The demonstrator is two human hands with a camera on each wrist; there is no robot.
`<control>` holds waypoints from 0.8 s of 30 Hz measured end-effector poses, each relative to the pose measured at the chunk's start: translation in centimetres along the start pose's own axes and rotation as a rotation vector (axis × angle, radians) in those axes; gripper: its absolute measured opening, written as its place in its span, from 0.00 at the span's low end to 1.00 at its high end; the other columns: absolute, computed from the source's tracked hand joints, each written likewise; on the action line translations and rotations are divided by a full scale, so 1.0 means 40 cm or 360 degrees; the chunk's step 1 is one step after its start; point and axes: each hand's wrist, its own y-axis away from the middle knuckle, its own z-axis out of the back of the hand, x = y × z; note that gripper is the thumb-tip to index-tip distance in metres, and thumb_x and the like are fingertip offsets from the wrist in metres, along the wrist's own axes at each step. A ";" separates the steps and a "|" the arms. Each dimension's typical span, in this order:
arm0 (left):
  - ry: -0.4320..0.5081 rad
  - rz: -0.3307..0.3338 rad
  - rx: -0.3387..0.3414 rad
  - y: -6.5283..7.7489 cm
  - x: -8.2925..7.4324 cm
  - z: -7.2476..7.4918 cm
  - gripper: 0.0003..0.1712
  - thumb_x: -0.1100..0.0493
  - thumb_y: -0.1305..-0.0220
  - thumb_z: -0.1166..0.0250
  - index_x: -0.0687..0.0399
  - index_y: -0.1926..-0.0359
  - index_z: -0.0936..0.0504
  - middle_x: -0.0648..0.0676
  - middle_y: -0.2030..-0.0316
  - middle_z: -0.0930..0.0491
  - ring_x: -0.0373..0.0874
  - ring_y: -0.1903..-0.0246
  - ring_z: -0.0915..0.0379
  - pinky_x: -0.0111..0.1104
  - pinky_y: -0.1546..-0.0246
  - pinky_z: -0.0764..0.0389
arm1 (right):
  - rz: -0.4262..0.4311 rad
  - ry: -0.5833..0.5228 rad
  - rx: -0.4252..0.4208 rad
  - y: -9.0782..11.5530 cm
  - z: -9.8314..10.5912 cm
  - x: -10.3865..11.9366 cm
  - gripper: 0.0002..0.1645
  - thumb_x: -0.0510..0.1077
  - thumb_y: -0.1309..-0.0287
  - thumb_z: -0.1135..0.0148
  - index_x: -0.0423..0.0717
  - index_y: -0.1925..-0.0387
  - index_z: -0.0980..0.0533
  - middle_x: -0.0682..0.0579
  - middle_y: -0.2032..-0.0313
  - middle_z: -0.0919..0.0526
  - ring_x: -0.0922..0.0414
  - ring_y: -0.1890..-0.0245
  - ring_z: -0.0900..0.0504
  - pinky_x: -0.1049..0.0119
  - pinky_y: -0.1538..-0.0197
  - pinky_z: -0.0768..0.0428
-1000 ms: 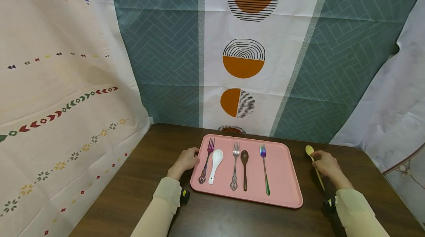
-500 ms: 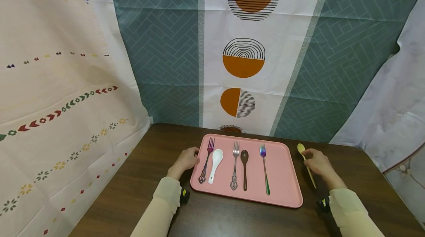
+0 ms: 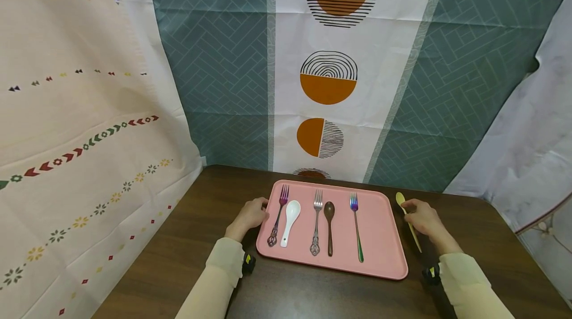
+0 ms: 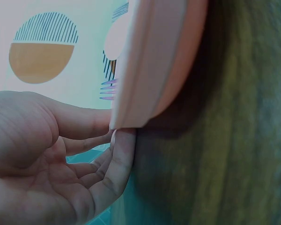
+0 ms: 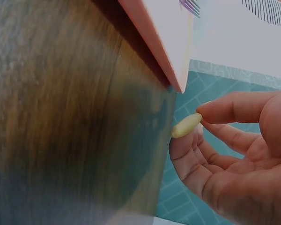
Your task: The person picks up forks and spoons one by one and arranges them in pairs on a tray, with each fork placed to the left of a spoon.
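In the head view, my right hand (image 3: 423,217) pinches a pale yellow spoon (image 3: 413,234) by its handle, just right of a pink tray (image 3: 382,239). The right wrist view has the handle end (image 5: 187,125) between thumb and fingers. At the tray's left side, my left hand (image 3: 250,213) grips the rim, thumb on top and a fingertip underneath. Lying on the tray are a purple fork (image 3: 283,199), a white spoon (image 3: 292,212), a silver fork (image 3: 318,205), a brown spoon (image 3: 329,211) and a rainbow fork with a green handle (image 3: 354,204).
The dark wooden table (image 3: 178,264) bears the tray near its back edge. Behind it hangs a teal and white patterned cloth (image 3: 223,86); a cream cloth (image 3: 89,110) hangs on the left, a whitish one (image 3: 527,135) on the right.
My right hand has carried the yellow spoon leftward, closer to the tray's right edge. The left hand and the tray have stayed in place.
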 end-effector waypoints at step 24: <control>0.0001 -0.0016 -0.0001 0.005 0.000 0.003 0.25 0.65 0.31 0.37 0.67 0.35 0.24 0.61 0.55 0.19 0.52 0.60 0.23 0.52 0.47 0.19 | 0.0026 -0.0112 0.0127 0.004 -0.052 0.055 0.27 0.30 0.45 0.43 0.27 0.42 0.27 0.42 0.68 0.19 0.54 0.78 0.22 0.56 0.75 0.17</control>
